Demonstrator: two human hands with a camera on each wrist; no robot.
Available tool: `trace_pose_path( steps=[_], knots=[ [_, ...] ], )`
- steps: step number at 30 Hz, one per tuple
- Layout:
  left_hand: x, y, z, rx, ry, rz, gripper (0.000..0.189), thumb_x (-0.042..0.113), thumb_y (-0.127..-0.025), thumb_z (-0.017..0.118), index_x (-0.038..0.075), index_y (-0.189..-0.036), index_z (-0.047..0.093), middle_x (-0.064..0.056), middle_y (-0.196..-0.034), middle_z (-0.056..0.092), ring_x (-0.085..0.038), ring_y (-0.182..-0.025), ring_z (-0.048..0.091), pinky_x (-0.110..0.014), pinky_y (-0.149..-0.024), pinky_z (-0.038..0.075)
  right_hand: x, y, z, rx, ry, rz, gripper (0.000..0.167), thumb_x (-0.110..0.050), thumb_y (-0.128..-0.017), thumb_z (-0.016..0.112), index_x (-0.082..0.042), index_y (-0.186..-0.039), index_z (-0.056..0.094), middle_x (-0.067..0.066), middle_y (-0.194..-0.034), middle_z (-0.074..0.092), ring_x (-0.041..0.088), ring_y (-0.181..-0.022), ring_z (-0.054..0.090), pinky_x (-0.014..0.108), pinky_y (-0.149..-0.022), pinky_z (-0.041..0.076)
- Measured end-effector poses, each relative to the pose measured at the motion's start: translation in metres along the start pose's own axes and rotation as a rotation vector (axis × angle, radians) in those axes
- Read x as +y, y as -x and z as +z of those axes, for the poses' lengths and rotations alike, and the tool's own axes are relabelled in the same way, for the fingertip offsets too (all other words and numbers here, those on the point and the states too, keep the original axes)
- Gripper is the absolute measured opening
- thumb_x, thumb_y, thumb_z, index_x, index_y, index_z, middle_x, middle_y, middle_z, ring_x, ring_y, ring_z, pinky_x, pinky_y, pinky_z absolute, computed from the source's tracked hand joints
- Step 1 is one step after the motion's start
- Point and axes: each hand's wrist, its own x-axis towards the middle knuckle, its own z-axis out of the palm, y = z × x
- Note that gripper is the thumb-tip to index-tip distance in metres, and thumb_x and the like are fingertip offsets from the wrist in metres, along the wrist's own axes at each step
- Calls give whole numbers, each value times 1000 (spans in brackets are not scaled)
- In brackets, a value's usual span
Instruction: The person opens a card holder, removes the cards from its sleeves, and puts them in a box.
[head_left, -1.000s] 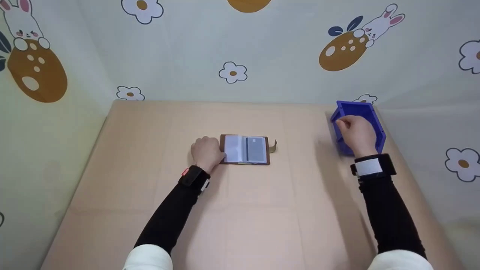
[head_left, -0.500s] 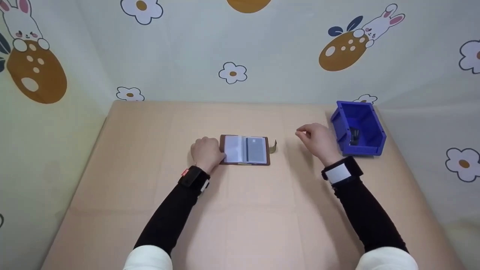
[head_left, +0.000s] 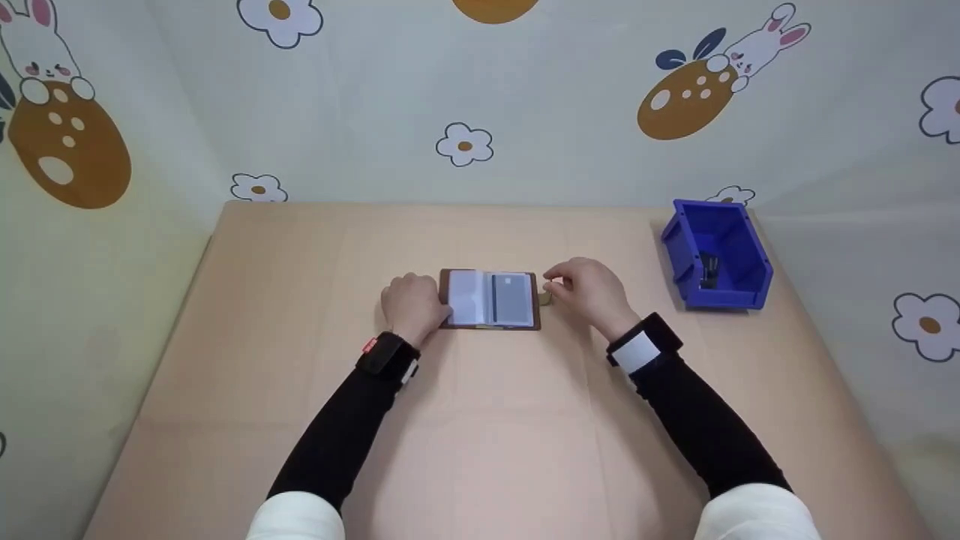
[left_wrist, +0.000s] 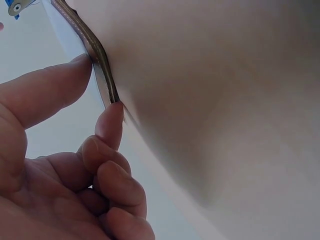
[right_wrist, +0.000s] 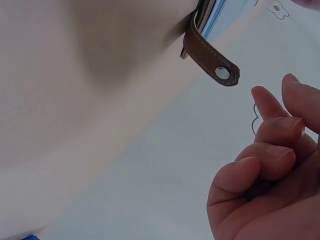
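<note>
A brown card holder [head_left: 466, 298] lies open on the table, with clear sleeves and a grey card [head_left: 513, 300] in the right half. My left hand [head_left: 412, 306] pinches its left edge; in the left wrist view the thumb [left_wrist: 60, 90] is on the inner side and a fingertip meets the rim. At the right edge a snap strap [right_wrist: 212, 60] sticks up, its round metal stud facing the camera. My right hand [head_left: 592, 294] is beside this strap, a small gap apart in the right wrist view. Its thumb and index are separated and its other fingers curl, holding nothing.
A blue plastic bin [head_left: 724, 298] stands at the table's back right, with dark items [head_left: 709, 270] inside. Behind the brown-covered table [head_left: 510, 450] hangs a pale curtain [head_left: 360, 112] printed with rabbits and flowers; it also runs along both sides.
My right hand has moved left from over the blue bin to the card holder's strap. The left hand keeps its place on the left edge.
</note>
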Motion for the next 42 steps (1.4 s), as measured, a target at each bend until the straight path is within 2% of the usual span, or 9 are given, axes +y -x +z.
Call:
trace_pose_path(
  steps=[7,17,30,42],
  knots=[
    [0,-1,1,5,-13,4,26,28,-79,78,3,-80,70,-14,-86,65,-36,-87,61,-47,-74,47,-8,-3,14,-81,11,26,16,-19,-90,73,-11,-103,78,4,-91,68,20,-79,59,37,-72,48],
    [0,0,2,11,0,-1,26,27,-78,78,3,-78,69,-14,-85,64,-36,-85,61,-47,-73,47,-4,-3,32,-74,76,-7,18,-18,-87,76,-11,-103,79,6,-97,73,23,-89,67,41,-79,52],
    [2,0,-1,0,-11,-3,25,26,-79,77,2,-78,68,-14,-85,64,-35,-86,60,-46,-74,47,-3,-3,41,-113,137,-6,22,-17,-85,78,-10,-106,78,9,-99,73,25,-92,67,42,-78,53],
    [2,0,-1,-2,12,-6,24,25,-80,78,3,-79,69,-14,-86,64,-35,-88,60,-47,-76,46,-3,-4,43,-117,139,4,22,-18,-87,76,-9,-107,78,9,-98,73,26,-91,68,42,-77,53]
  ],
)
